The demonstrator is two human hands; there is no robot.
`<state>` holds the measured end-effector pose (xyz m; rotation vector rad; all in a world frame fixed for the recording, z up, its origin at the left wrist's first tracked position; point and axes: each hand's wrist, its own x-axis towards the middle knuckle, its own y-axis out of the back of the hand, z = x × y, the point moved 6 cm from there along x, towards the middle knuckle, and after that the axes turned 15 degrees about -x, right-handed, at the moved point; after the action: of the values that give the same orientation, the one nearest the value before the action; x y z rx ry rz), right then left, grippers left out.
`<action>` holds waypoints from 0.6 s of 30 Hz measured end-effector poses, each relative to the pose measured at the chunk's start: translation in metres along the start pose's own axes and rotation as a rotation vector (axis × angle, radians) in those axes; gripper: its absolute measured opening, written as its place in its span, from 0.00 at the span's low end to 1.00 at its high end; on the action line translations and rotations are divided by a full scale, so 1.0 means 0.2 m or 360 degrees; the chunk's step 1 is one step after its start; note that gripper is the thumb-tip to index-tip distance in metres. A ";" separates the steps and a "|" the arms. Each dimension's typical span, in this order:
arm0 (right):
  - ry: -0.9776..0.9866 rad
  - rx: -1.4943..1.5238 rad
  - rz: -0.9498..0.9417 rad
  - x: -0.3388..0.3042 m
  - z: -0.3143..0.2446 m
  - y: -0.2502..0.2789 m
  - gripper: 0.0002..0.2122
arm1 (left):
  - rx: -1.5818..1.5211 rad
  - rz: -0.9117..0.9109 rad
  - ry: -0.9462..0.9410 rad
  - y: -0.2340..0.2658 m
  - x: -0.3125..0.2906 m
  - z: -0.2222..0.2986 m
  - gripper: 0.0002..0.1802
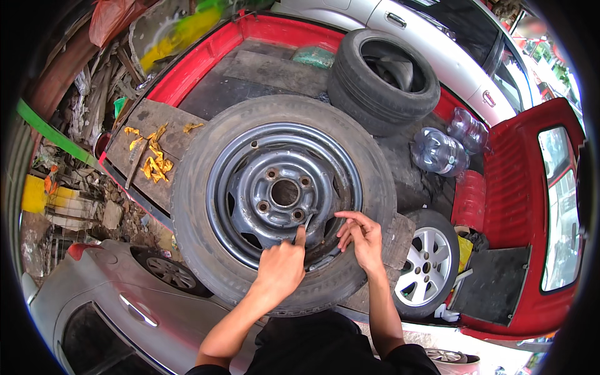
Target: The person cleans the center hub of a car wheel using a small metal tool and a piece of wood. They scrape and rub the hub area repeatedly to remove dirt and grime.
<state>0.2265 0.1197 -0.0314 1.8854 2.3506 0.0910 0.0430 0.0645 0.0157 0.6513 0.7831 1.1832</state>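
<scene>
Both forearms are seen rising from the lower edge toward a worn tyre on a grey-blue steel rim, which is laid flat on the edge of a red pickup bed. The left hand is curled into a loose fist, its thumb pressed up against a slim dark tool or valve stem at the rim's near edge; whether that piece is actually pinched cannot be told. The right hand is held just beside it, fingers bent and slightly apart, fingertips resting on the rim's lip, with nothing clamped in it.

The wheel is shown face up, its hub hole and four stud holes pointing at the camera, so its axle line runs roughly vertical. The slim piece is angled upward and slightly right, its long axis pointing from the thumb toward the hub.

A slip is judged the main risk: the thumb could be driven into the rim's edge if the piece gives way suddenly. The wheel, overhanging the wooden boards, could also be tipped toward the silver car below by a hard downward push.

A second tyre, clear plastic bottles and yellow scraps are scattered across the bed.
</scene>
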 end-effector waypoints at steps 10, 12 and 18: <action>0.0034 0.0014 0.0028 -0.01 0.01 0.01 0.15 | 0.0248 0.0297 -0.0012 0.02 0.21 0.05 0.41; 0.0022 0.0003 0.0026 -0.02 0.01 0.01 0.15 | 0.0227 0.0232 0.0005 0.01 0.10 0.05 0.41; -0.0013 0.0032 0.0023 0.00 0.00 0.01 0.14 | 0.0332 0.0197 0.0065 0.01 0.15 0.06 0.41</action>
<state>0.2280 0.1197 -0.0311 1.9081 2.3414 0.0612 0.0560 0.0928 0.0188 0.8601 0.9191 1.2398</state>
